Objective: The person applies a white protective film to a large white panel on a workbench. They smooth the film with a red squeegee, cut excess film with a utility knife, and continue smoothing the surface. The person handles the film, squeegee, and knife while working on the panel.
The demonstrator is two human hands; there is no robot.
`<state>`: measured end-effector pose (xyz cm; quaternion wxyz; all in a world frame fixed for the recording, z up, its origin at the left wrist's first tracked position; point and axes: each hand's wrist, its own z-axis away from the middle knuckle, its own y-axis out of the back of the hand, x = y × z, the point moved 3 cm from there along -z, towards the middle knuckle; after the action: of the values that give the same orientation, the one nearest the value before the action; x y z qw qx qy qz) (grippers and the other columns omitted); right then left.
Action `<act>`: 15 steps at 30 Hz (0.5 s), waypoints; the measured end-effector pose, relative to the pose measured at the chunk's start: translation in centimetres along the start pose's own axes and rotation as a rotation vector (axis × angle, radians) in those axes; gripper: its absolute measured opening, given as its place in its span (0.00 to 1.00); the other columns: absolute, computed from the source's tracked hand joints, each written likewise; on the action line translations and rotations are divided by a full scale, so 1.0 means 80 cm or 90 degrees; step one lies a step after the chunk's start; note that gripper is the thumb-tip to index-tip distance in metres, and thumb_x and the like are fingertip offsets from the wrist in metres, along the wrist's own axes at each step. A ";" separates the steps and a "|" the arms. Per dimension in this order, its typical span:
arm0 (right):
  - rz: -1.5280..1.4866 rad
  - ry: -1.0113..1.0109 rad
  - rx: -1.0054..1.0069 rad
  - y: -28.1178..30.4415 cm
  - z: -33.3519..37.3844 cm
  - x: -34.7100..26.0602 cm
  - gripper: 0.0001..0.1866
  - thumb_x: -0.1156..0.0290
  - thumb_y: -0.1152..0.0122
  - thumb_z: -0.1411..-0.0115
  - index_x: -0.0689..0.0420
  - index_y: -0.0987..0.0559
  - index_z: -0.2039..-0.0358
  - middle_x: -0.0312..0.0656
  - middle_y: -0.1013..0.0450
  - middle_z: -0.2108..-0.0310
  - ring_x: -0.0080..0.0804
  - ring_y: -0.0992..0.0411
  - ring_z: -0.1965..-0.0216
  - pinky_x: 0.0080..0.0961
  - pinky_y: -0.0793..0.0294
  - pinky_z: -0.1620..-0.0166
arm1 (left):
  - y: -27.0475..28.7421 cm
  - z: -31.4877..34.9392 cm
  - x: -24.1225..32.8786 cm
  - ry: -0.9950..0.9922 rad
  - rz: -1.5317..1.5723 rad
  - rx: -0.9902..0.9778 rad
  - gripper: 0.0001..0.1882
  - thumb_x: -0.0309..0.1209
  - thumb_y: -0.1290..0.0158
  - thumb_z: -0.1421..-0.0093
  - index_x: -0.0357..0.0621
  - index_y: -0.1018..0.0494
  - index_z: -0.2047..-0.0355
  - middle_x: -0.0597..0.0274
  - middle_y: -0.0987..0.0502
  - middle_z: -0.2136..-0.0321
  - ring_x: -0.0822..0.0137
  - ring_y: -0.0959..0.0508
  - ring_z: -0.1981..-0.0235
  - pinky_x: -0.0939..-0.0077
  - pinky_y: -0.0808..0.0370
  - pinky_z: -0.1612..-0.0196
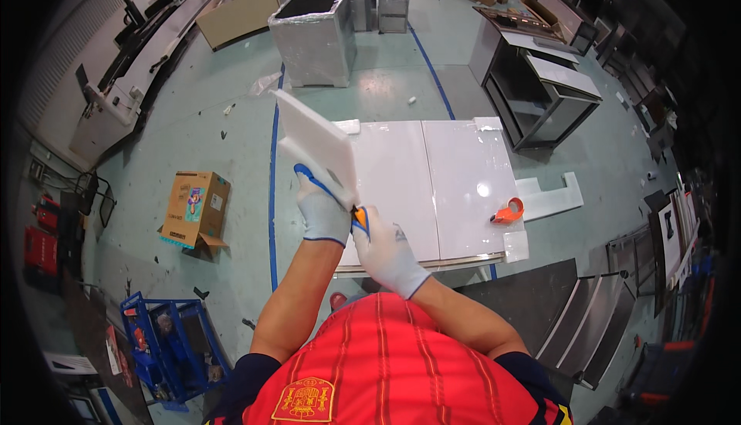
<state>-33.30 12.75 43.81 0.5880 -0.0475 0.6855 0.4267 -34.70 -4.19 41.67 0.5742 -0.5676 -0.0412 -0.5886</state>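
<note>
My left hand (321, 205), in a white glove with blue on it, grips the lower end of a white foam sheet (315, 135). The sheet stands tilted up over the left edge of a glossy white panel (386, 178). Close beside it, my gloved right hand (386, 251) is closed on an orange-and-black utility knife (360, 216), held at the foam's lower edge. Its blade is too small to make out. On the panel's right side lies an orange tape dispenser (508, 211). White foam corner pieces (515, 246) sit at the panel's corners.
A notched white foam strip (552, 196) lies right of the panel. A cardboard box (195, 207) and a blue tool carrier (174, 348) stand on the floor at left. Wrapped grey cabinets (315, 43) stand at the back, with a dark metal frame (532, 89) at right.
</note>
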 end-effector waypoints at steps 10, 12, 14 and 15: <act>-0.015 0.068 0.050 0.032 -0.002 -0.005 0.15 0.67 0.41 0.25 0.61 0.25 0.43 0.59 0.20 0.68 0.66 0.19 0.64 0.52 0.22 0.60 | -0.027 -0.015 0.030 -0.008 0.067 -0.170 0.44 0.71 0.57 0.22 0.53 0.39 0.21 0.62 0.28 0.30 0.57 0.26 0.31 0.59 0.27 0.28; -0.012 0.093 0.078 0.029 -0.002 -0.008 0.14 0.68 0.41 0.25 0.61 0.26 0.44 0.59 0.21 0.69 0.66 0.19 0.64 0.53 0.23 0.61 | -0.028 -0.018 0.025 0.000 0.070 -0.142 0.41 0.69 0.58 0.21 0.54 0.37 0.22 0.62 0.28 0.31 0.57 0.26 0.32 0.59 0.26 0.30; -0.007 0.095 0.089 0.022 0.000 -0.009 0.14 0.68 0.41 0.25 0.62 0.26 0.45 0.60 0.21 0.69 0.67 0.19 0.65 0.55 0.24 0.61 | -0.025 -0.018 0.015 0.015 0.079 -0.113 0.38 0.67 0.59 0.19 0.55 0.35 0.24 0.62 0.27 0.32 0.57 0.26 0.33 0.58 0.26 0.31; -0.001 0.093 0.086 0.018 0.007 -0.008 0.13 0.68 0.41 0.25 0.62 0.26 0.46 0.61 0.21 0.69 0.67 0.19 0.65 0.55 0.24 0.61 | -0.017 -0.016 0.008 0.059 0.134 -0.029 0.33 0.65 0.60 0.19 0.54 0.31 0.32 0.61 0.23 0.42 0.58 0.21 0.41 0.58 0.22 0.39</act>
<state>-33.48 13.76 45.17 0.5385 -0.0393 0.7536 0.3748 -36.26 -5.03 42.47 0.6209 -0.5540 0.0588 -0.5514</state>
